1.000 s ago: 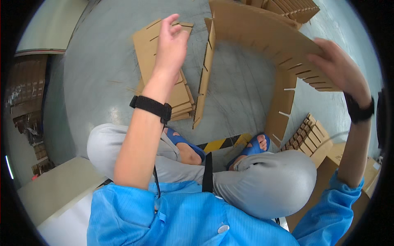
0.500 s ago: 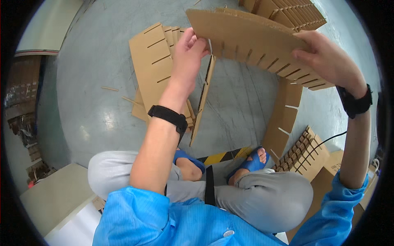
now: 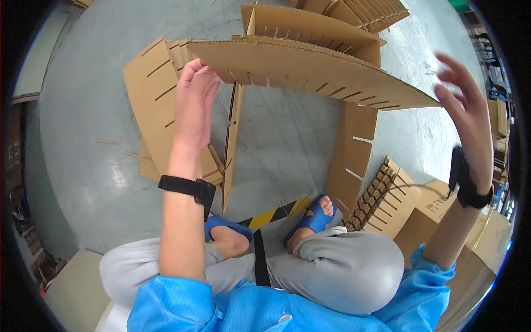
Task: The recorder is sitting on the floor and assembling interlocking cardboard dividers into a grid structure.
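Cardboard panel (image 3: 310,66) at left hand (image 3: 192,105) — sheets (image 3: 149,91) alongside.

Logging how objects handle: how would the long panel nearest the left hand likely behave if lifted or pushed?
The panel is probably light for its size, since it looks like thin cardboard. It likely stays fairly stiff, as its long span shows no obvious sag. Pushed hard, it may bend at the slots cut along its lower edge.
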